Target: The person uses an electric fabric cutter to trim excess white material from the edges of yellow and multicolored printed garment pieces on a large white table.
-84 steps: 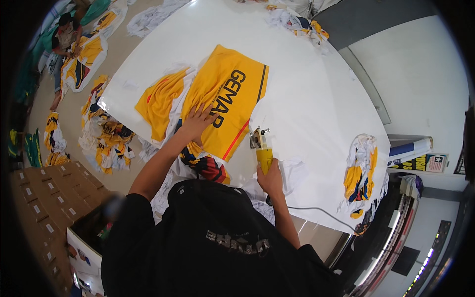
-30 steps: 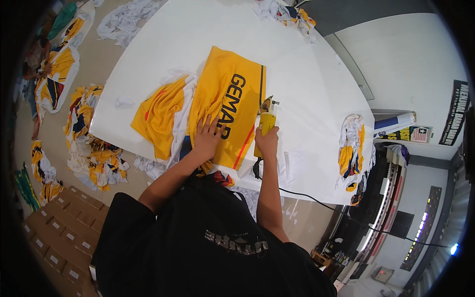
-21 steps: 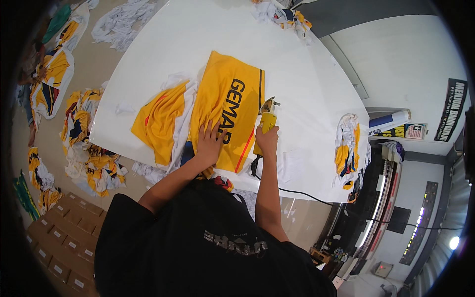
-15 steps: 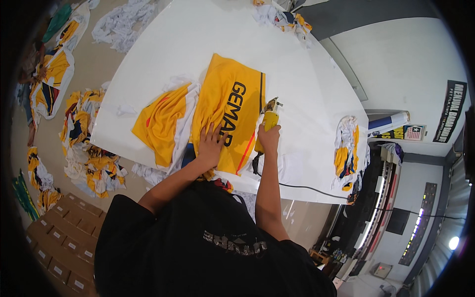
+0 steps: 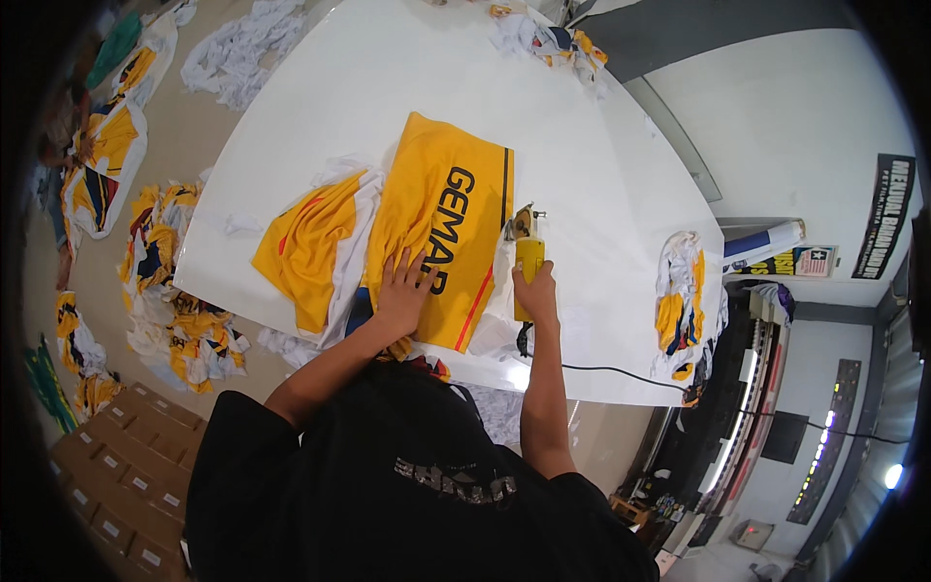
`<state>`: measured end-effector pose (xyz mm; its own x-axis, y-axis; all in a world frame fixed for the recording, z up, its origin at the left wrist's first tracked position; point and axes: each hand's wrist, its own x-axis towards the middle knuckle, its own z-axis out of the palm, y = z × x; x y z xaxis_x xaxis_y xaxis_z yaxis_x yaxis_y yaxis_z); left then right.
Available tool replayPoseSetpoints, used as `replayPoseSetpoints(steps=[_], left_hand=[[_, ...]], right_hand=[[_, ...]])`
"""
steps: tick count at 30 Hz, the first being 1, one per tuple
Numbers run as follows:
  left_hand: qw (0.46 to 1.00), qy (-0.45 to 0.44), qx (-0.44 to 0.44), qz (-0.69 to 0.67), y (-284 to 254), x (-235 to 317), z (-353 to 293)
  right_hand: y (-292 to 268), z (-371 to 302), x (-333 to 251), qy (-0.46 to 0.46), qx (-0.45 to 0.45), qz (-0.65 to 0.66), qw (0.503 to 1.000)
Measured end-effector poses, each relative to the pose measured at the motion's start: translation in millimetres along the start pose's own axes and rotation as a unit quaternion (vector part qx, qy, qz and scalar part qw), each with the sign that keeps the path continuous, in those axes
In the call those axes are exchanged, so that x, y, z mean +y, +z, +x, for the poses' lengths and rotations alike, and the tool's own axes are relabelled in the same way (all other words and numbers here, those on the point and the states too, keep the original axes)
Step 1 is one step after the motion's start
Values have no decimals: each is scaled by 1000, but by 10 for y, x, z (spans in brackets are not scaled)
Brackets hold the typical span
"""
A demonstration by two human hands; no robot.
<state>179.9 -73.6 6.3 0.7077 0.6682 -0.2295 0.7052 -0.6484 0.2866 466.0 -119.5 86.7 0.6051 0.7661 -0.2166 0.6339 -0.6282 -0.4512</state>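
My left hand [image 5: 403, 296] presses with spread fingers on the lower part of a yellow printed fabric panel [image 5: 451, 213] lying on the white table. In my right hand [image 5: 536, 291] is a yellow electric fabric cutter [image 5: 529, 254]. Its metal head [image 5: 523, 223] stands beside the panel's right edge, over white fabric. From the cutter's rear a black cord runs right across the table. Left of the panel lies a second, crumpled yellow and white fabric piece [image 5: 310, 252].
The white table [image 5: 592, 175] bears fabric scraps at its far end and a yellow and white fabric bundle [image 5: 679, 301] at right. Fabric heaps [image 5: 184, 320] and cardboard boxes [image 5: 126, 475] are on the floor at left, where another person handles fabric. A long machine [image 5: 722, 407] stands at right.
The cutter in my right hand has shifted right and slightly nearer, away from the panel's edge. My left hand and the panel have moved slightly left in view.
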Motion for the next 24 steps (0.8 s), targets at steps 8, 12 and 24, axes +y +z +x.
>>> replayPoseSetpoints(steps=[8,12,24], left_hand=[[998,9,64,8,116,-50,-14],[999,9,38,0,10,4,-3],[998,-22,-57,9,-230,118,-31]], right_hand=[[-31,467,115,-66,-8,1,998],[-53,754,171,-75,-4,-16,997],[-105,1887,-220,-139,-16,-28,990]])
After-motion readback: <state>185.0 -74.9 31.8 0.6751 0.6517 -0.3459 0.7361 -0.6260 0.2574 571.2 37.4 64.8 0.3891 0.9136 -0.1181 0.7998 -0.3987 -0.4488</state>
